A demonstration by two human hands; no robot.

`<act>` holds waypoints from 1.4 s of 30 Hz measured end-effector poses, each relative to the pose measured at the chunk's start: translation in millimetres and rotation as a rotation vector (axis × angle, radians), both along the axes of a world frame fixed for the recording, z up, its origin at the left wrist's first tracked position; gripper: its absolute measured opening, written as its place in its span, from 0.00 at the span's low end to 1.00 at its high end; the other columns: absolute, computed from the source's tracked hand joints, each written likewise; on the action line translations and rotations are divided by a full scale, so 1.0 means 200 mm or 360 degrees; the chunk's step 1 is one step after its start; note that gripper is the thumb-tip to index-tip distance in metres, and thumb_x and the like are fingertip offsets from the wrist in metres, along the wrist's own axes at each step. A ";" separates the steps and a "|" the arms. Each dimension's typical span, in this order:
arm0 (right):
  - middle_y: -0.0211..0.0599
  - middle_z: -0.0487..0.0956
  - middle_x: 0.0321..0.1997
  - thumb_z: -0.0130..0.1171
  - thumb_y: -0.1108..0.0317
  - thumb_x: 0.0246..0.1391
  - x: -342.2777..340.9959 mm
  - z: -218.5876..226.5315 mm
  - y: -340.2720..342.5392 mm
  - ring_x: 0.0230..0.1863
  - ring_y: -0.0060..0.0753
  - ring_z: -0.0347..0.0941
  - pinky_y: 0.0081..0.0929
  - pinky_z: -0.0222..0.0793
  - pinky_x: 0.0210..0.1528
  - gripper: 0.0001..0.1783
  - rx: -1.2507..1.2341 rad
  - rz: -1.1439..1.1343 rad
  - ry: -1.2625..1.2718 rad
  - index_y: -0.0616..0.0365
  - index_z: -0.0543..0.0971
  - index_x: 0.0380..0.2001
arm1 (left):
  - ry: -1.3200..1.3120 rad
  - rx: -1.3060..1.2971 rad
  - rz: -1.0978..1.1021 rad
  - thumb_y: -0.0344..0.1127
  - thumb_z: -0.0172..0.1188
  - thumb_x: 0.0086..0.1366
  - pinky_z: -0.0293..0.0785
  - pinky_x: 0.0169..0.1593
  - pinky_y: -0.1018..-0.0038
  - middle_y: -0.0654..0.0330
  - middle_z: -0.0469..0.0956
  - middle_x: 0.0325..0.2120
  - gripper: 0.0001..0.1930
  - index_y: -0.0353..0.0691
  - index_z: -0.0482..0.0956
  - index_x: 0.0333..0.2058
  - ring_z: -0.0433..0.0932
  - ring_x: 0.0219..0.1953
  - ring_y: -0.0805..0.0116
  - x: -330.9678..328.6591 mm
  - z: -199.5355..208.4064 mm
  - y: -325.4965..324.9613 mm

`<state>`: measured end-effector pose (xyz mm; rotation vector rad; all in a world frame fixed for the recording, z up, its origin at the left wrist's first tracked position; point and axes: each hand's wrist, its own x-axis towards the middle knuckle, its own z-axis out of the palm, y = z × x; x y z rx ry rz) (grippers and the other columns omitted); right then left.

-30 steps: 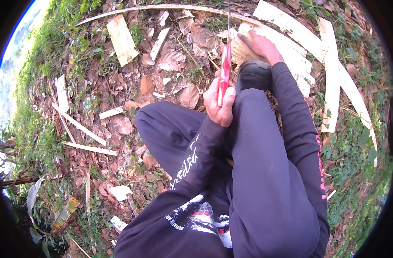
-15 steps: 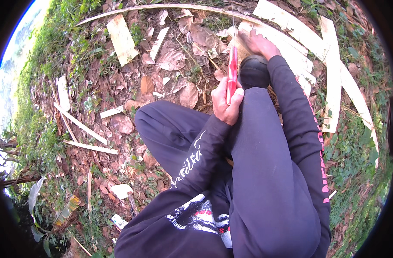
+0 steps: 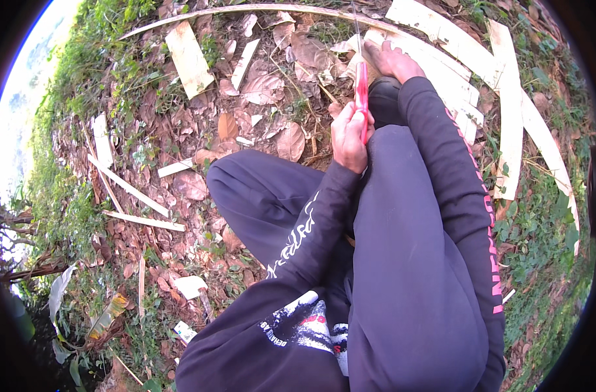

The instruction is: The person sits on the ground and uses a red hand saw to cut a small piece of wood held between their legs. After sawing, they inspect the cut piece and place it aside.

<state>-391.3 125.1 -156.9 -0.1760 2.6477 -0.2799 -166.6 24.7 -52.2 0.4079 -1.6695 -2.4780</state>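
My left hand (image 3: 350, 137) is closed round the red handle of a hand saw (image 3: 362, 85), beside my raised right knee. The saw's thin blade points away from me, seen nearly edge-on, so its teeth do not show. Farther off, my right hand (image 3: 397, 63) lies with fingers stretched out on a pale wooden board (image 3: 435, 70), just beyond my dark shoe (image 3: 385, 98). The blade runs close to the left of those fingers. Whether it touches the wood cannot be made out.
Long pale wooden strips (image 3: 507, 111) lie crossed at the right, and a thin curved strip (image 3: 246, 8) spans the far side. A short board (image 3: 189, 59) and several offcuts (image 3: 131, 186) are scattered at the left on dry leaves (image 3: 262, 88). Green plants (image 3: 539, 326) border the ground.
My left hand and the saw have slid a little away from me, toward the boards. My right hand has stayed in about the same place on the board.
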 end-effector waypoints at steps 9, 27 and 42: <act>0.58 0.60 0.68 0.26 0.32 0.61 0.10 0.25 -0.07 0.68 0.59 0.57 0.49 0.53 0.68 0.42 0.0041 -0.0125 -0.0138 0.48 0.52 0.69 | 0.0070 -0.0220 0.0208 0.38 0.42 0.64 0.54 0.25 0.76 0.66 0.63 0.17 0.14 0.34 0.71 0.27 0.59 0.19 0.78 0.25 -0.05 0.03; 0.53 0.59 0.69 0.27 0.27 0.57 0.10 0.22 -0.06 0.68 0.57 0.57 0.52 0.53 0.67 0.47 0.0018 -0.0242 -0.0060 0.47 0.52 0.70 | 0.0107 -0.0281 0.0159 0.35 0.42 0.64 0.52 0.17 0.78 0.65 0.64 0.12 0.13 0.34 0.69 0.24 0.58 0.12 0.79 0.01 -0.01 0.03; 0.47 0.56 0.72 0.29 0.25 0.56 0.13 0.23 -0.08 0.72 0.56 0.49 0.55 0.41 0.71 0.47 -0.0100 -0.0328 -0.0077 0.44 0.55 0.69 | 0.0115 -0.0237 0.0138 0.27 0.47 0.61 0.57 0.18 0.74 0.61 0.66 0.14 0.09 0.34 0.68 0.22 0.64 0.14 0.72 -0.23 -0.08 -0.02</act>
